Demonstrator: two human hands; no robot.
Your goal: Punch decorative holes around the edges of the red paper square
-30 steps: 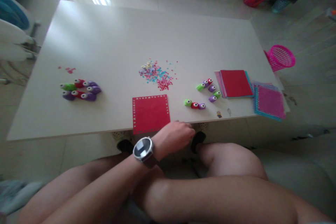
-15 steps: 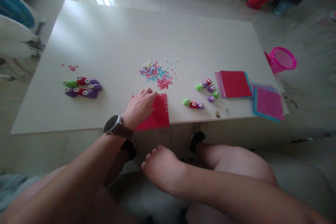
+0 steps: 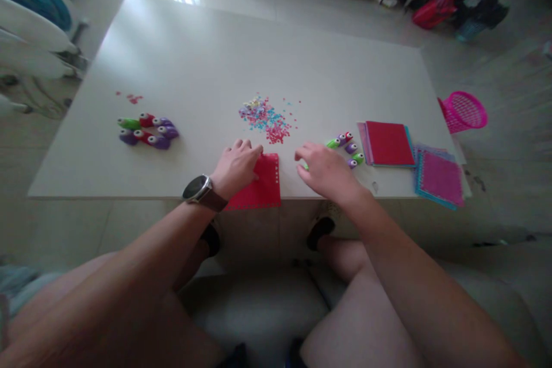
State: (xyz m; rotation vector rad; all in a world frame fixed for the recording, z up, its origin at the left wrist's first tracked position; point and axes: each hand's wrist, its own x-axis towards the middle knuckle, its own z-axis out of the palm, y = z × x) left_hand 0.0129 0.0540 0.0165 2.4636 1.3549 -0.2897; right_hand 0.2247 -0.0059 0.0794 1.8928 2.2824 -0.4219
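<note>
A red sheet of paper (image 3: 264, 187) with small holes punched along its edges lies at the table's front edge, jutting slightly past it. My left hand (image 3: 237, 167), with a watch on the wrist, rests on its upper left part, thumb and fingers apart. My right hand (image 3: 323, 168) is over a row of small one-eyed craft punches, its fingers bent and apart. Of that row only a bit of a green punch (image 3: 306, 166) shows by the thumb; the hand hides the others. Just beyond lie several more green, red and purple punches (image 3: 351, 147).
Punched-out confetti (image 3: 276, 126) lies heaped mid-table. Larger punches (image 3: 149, 131) and a few red bits (image 3: 134, 99) are at left. A stack of coloured paper (image 3: 390, 144) and hole-edged sheets (image 3: 440, 177) lie at right. A pink basket (image 3: 466, 110) stands beyond the table's right edge.
My right hand has risen from over my lap to the row of punches on the table. My left hand stays on the red paper. The whole view has shifted a little.
</note>
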